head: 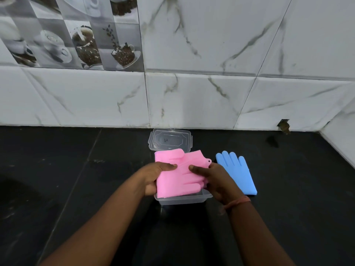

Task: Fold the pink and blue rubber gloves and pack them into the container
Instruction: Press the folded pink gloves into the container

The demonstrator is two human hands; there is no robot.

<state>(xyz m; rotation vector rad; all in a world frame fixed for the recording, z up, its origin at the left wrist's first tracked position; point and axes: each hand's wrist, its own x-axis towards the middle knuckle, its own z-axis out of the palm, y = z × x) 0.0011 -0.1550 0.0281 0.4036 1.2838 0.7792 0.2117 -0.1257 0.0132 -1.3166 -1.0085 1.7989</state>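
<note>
Left hand [153, 178], centre of frame: gripped the left edge of the folded pink rubber glove [179, 174], thumb on top; glove held over the clear rectangular plastic container [184, 199] on the black stone counter [76, 179]; clear plastic lid [170, 140] just above, by the white marble-patterned wall tiles [211, 93]; right hand [215, 181]: pinched the glove's right edge; flat light-blue rubber glove [237, 172], right of centre, lay on the counter beside the container.
</note>
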